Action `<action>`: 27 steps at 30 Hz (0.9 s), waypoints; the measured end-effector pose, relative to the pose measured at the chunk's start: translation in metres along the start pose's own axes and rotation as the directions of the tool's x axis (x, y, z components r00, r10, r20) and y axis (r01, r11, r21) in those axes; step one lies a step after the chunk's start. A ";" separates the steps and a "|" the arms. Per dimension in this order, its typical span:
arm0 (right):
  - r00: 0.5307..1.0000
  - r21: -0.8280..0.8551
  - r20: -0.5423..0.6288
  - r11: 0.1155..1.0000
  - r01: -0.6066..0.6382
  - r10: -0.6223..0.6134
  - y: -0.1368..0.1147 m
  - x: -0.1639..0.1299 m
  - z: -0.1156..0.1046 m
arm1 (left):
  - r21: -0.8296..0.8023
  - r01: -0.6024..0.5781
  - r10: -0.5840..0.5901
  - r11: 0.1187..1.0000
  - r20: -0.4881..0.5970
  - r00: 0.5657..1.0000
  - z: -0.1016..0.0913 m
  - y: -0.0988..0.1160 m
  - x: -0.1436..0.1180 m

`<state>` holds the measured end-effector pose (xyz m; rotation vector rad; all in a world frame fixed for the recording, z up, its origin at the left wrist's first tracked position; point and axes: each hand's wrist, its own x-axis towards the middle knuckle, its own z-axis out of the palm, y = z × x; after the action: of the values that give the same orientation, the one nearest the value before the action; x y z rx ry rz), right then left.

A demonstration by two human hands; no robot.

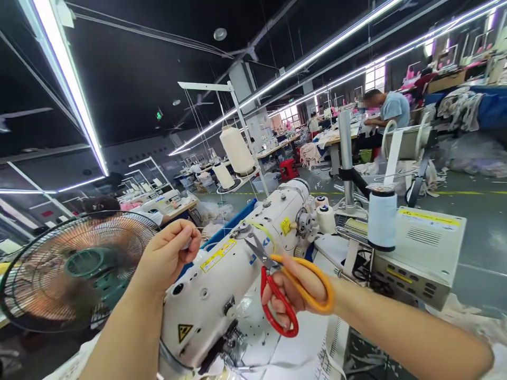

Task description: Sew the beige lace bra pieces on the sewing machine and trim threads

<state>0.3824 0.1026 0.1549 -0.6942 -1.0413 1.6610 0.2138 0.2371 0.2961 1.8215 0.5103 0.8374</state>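
My left hand (174, 253) is closed in a pinch above the head of the white sewing machine (214, 285). A thin white thread (216, 228) runs from its fingertips toward the thread guides on top of the machine. In my right hand (301, 287) is a pair of scissors (279, 322) with one red and one orange handle loop. Fingers pass through the loops, and the slightly parted blades point up and left, over the machine's arm. White fabric (297, 345) lies by the needle area, which the machine head partly hides.
A caged fan (85, 264) stands close on the left. Behind the machine rise thread cones (237, 150) on a stand. To the right are a light-blue spool (382, 219), a control box (420, 253) and a tape reel (407, 142). A person (390, 113) sits farther back.
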 end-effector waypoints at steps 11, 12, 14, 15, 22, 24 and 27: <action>0.961 0.228 -0.212 0.965 -0.129 0.179 -0.028 0.037 0.020 | -0.006 -0.006 0.005 1.000 -0.056 0.998 0.002 0.004 -0.002; 0.957 0.241 -0.238 0.964 -0.108 0.167 -0.030 0.036 0.021 | -0.001 -0.006 0.006 1.000 -0.055 0.998 0.002 0.003 -0.002; 0.955 0.252 -0.271 0.966 -0.053 0.123 -0.030 0.029 0.023 | 0.012 -0.011 0.012 1.000 -0.055 0.998 0.001 0.003 -0.002; 0.957 0.245 -0.271 0.969 -0.031 0.099 -0.028 0.023 0.023 | 0.028 -0.016 0.017 0.999 -0.054 0.998 0.001 0.003 -0.002; 0.994 -0.196 -0.102 0.981 0.012 -0.032 0.021 -0.058 0.011 | 0.177 -0.071 0.082 0.982 -0.059 0.995 0.011 0.011 -0.002; 0.998 -0.411 -0.066 0.910 -0.043 0.018 0.032 -0.077 0.003 | 0.226 -0.083 0.103 0.971 -0.080 0.991 0.018 0.019 -0.005; 0.987 -0.755 -0.155 0.640 -0.145 0.040 0.040 -0.081 -0.011 | 0.329 -0.088 0.128 0.940 -0.103 0.986 0.031 0.036 -0.023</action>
<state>0.4000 0.0243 0.1111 -1.4091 -1.6598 1.1737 0.2202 0.1882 0.3147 2.1229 0.6630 0.9910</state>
